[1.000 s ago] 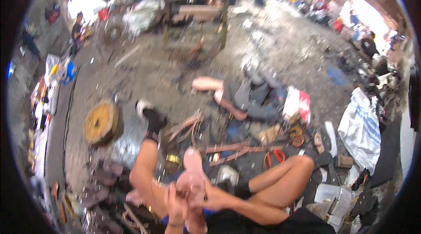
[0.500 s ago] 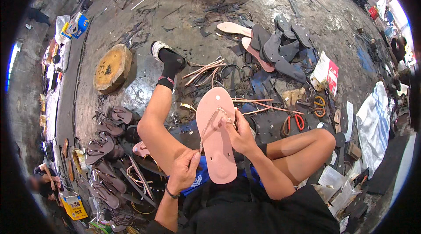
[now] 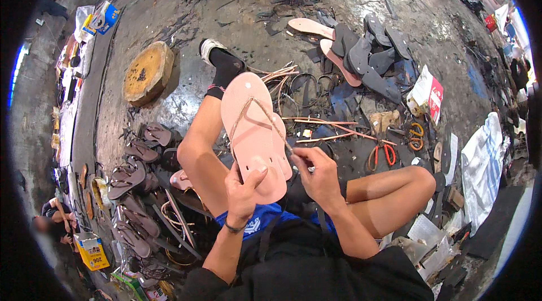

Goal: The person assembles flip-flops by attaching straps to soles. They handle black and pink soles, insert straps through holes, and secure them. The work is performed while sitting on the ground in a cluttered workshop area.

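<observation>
A pink flip-flop (image 3: 241,88) is tilted up in front of me, toe end away, with a thin, glittery V-shaped strap (image 3: 262,107) rising from its toe hole. Around the heel end wraps my left hand (image 3: 243,191), thumb on top and fingers underneath. My right hand (image 3: 317,176) is closed in a pinch on the loose right end of the strap, just off the sole's right edge. Behind the flip-flop shows part of a second pink sole (image 3: 279,132). Small slots are visible near the heel.
Dark soles (image 3: 372,61) lie heaped at the far right, beside orange-handled scissors (image 3: 381,156) and pink strips (image 3: 333,126). A round wood block (image 3: 148,73) stands at the left, above finished dark sandals (image 3: 132,179). A white cloth (image 3: 480,165) lies at the right.
The flip-flop has moved up and left. My left hand went from the strap's left end to the heel; my right went from the sole to the strap's right end. The second sole now shows.
</observation>
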The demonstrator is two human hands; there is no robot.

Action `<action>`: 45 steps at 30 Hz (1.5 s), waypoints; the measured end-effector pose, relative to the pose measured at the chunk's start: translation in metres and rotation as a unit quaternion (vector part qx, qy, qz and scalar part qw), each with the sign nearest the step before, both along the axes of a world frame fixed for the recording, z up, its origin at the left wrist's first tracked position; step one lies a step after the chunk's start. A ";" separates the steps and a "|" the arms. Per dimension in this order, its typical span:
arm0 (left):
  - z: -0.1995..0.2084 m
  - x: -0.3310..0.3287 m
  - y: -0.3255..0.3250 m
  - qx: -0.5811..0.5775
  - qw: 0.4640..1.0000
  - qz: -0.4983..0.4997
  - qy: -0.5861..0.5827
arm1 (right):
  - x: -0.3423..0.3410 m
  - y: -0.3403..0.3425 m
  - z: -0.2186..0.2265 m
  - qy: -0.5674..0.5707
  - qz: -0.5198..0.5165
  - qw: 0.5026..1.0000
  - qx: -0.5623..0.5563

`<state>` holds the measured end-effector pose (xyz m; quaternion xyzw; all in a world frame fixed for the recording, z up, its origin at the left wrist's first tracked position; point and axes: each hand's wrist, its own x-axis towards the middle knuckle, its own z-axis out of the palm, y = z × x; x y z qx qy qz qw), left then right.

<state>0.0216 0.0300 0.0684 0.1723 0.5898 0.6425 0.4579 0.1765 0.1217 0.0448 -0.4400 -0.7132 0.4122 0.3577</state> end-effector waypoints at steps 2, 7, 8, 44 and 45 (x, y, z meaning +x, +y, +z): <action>-0.003 0.005 -0.001 0.016 0.999 0.007 0.041 | 0.003 -0.003 0.015 -0.018 0.058 0.996 -0.059; 0.005 0.013 -0.003 -0.001 0.993 -0.028 0.113 | 0.002 0.000 0.038 0.125 0.078 0.960 -0.240; 0.004 0.014 -0.004 -0.001 0.989 -0.038 0.140 | -0.002 -0.001 0.039 0.133 0.057 0.965 -0.218; 0.023 -0.008 0.006 -0.024 0.987 -0.115 -0.110 | 0.009 0.014 -0.005 0.377 0.152 0.782 -0.473; 0.026 -0.007 0.005 -0.028 0.987 -0.116 -0.106 | 0.009 0.008 -0.020 0.399 0.154 0.746 -0.510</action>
